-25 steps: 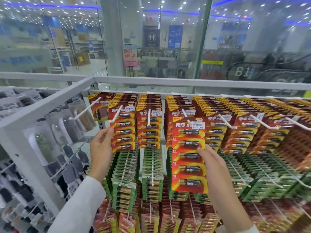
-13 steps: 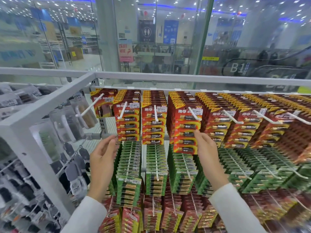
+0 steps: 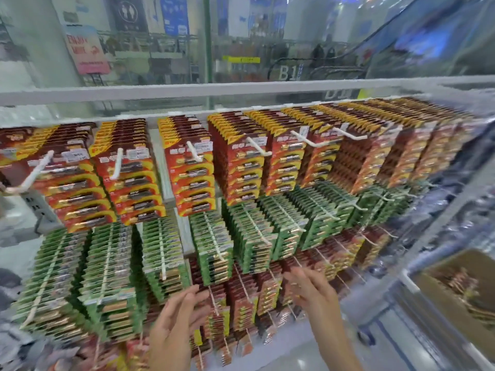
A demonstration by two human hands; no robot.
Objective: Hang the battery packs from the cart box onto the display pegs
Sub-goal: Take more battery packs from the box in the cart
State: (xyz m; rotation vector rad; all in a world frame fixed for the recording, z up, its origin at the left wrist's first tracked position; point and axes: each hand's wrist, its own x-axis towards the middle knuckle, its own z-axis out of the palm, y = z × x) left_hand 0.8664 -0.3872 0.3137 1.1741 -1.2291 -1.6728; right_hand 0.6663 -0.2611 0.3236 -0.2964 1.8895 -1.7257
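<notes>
Red battery packs hang in rows on white display pegs along the top of the rack. Green packs fill the row under them, and darker red packs hang lowest. My left hand is low in front of the bottom row, fingers straight and holding nothing. My right hand is beside it to the right, fingers spread and relaxed, also holding nothing. The cardboard cart box with packs inside sits at the lower right, blurred.
A white metal frame runs over the rack, with glass and an escalator behind it. The cart's rail edges the box on the right. Pale floor shows below the rack.
The view has swung right and down, bringing the cart box into sight. Both hands have dropped from the top red row to the bottom row; the red pack held a second ago hangs on its peg.
</notes>
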